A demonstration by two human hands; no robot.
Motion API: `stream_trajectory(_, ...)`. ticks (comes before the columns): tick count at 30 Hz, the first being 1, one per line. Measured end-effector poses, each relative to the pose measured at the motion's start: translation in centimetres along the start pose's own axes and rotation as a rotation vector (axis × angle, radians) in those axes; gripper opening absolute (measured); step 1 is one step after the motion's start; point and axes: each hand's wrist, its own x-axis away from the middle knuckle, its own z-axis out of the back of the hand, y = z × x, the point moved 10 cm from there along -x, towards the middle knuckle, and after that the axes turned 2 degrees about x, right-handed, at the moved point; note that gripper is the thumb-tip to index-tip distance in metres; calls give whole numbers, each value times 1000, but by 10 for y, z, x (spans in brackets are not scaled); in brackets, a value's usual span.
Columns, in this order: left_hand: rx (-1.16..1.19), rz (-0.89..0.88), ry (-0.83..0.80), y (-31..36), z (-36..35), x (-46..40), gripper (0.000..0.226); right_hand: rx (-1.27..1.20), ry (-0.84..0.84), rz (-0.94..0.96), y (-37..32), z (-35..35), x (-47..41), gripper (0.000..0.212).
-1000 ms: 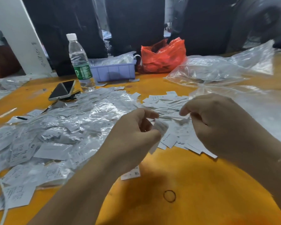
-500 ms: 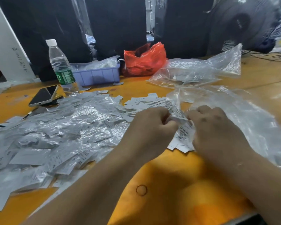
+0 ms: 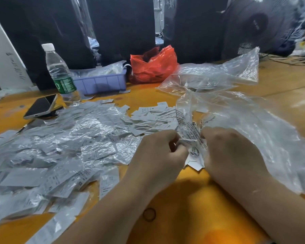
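left hand [image 3: 158,153] pinches label [image 3: 187,142] | right hand [image 3: 231,152] pinches printed bag [image 3: 192,132] | label between grips

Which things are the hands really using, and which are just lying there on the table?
In use: left hand pinching a small white paper label; right hand holding a small printed clear plastic sleeve; pile of loose white labels; heap of bagged labels.

Lying about: clear plastic water bottle; dark flat phone; crumpled red plastic bag; lilac plastic tray; thin black rubber band.

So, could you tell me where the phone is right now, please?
In the head view, the phone lies on the table at the left, just left of the water bottle.
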Motion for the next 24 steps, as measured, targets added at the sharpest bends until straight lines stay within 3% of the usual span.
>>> stream_trajectory(7, 12, 30, 18, -5, 11, -1, 35, -93, 140, 48, 1, 10, 1, 19)
stream_trajectory(9, 30, 57, 1, -9, 14, 0, 29, -216, 248, 111, -1, 20, 3, 9)
stream_trajectory(13, 25, 152, -57, -22, 25, -3, 16, -611, 339, 156, -5, 38, 2, 15)
stream_trajectory(15, 56, 205, -33, -27, 41, -7, 10, -775, 272, 104, -7, 35, -4, 20)
stream_trajectory(19, 105, 240, 33, -36, 76, -8, 9, -1131, -21, -18, -27, 17, -25, 19)
stream_trajectory(24, 240, 269, 180, -58, 103, 2, 14, -1290, -184, 40, -74, 18, -53, 12)
